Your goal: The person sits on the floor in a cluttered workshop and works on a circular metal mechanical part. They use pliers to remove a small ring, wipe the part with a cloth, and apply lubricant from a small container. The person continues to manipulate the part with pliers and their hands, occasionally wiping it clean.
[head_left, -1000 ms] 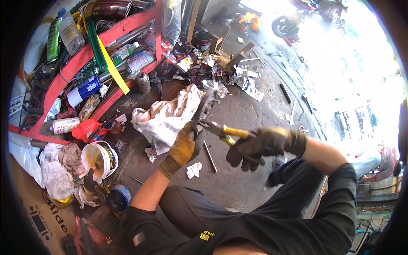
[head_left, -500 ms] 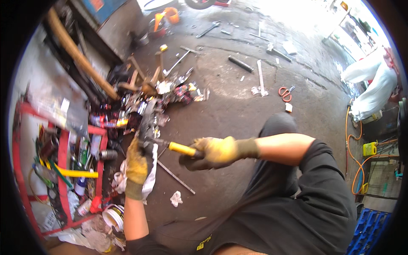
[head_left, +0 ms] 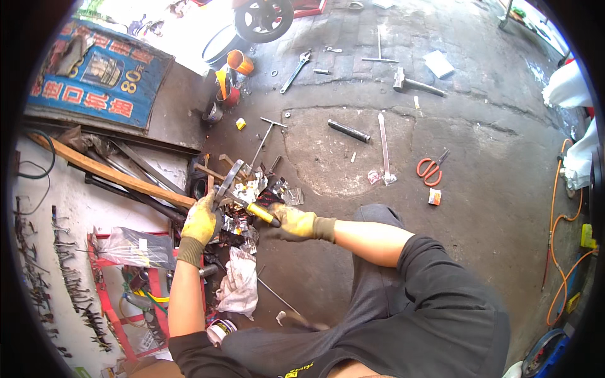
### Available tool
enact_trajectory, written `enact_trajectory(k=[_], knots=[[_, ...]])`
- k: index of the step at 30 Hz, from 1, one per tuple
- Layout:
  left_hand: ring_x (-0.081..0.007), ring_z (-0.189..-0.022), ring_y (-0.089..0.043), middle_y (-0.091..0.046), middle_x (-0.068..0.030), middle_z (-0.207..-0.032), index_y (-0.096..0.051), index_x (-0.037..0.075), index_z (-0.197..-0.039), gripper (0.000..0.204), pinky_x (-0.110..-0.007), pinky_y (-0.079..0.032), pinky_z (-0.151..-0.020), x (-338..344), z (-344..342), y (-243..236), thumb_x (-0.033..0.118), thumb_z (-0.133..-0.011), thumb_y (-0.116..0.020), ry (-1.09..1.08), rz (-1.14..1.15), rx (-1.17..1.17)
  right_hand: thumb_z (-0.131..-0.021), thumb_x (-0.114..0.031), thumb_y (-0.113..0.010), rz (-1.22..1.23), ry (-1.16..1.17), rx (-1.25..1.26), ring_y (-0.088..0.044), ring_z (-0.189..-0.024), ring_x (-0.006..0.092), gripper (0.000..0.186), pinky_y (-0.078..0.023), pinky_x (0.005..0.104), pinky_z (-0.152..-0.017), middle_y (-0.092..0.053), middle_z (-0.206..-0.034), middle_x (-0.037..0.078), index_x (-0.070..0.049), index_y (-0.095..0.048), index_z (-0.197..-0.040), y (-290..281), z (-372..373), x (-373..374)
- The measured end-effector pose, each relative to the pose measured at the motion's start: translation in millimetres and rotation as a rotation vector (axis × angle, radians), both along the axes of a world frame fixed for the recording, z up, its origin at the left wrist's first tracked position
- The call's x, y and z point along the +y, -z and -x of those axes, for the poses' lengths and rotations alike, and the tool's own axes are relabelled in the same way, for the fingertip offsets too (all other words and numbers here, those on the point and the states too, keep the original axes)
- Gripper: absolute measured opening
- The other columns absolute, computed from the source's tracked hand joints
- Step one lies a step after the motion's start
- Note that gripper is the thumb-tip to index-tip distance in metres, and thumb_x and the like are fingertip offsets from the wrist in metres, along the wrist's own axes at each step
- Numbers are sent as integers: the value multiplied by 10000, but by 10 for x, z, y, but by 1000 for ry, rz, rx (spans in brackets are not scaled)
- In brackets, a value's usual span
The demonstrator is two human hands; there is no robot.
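My left hand [head_left: 200, 222], in a yellow work glove with a dark palm, closes round the lower end of a long dark metal piece [head_left: 230, 179]. From that piece runs a metal shaft with a yellow and black handle [head_left: 259, 213]; together they look like a hammer-like tool, though the joint is partly hidden. My right hand [head_left: 295, 223], gloved alike, is closed at the black end of the handle, its fingertips partly hidden. Beneath lie crumpled foil scraps [head_left: 254, 186] and wooden-handled tools [head_left: 217, 169]. A white cloth [head_left: 239, 282] lies beside my left forearm.
On the floor lie orange-handled scissors [head_left: 430, 170], a sledgehammer [head_left: 417, 83], a dark tube [head_left: 348, 130], an adjustable wrench [head_left: 295, 72] and a T-handle wrench [head_left: 263, 143]. A red rack [head_left: 113, 315] stands at left. An orange hose [head_left: 552, 252] runs along the right.
The view has shifted, showing more of the left wall and the blue sign. Both hands and the yellow-handled tool are now over the scrap pile; my right hand sits nearer the handle's end.
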State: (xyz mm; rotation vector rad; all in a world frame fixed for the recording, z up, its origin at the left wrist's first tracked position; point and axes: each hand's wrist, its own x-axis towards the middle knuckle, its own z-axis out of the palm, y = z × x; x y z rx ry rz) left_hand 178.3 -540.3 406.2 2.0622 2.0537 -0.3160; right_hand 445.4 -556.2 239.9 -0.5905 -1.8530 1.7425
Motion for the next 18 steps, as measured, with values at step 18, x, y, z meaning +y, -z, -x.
enact_trajectory(k=[18], knots=[[-211, -913, -724, -778, -123, -1017, -685, 33, -1273, 356, -369, -572, -842, 2137, -3161, 2770, 149, -942, -745, 324, 451, -756, -966, -374, -731, 342, 763, -589, -702, -841, 255, 411, -576, 400, -766, -734, -988, 143, -98, -744, -1271, 271, -2732, 546]])
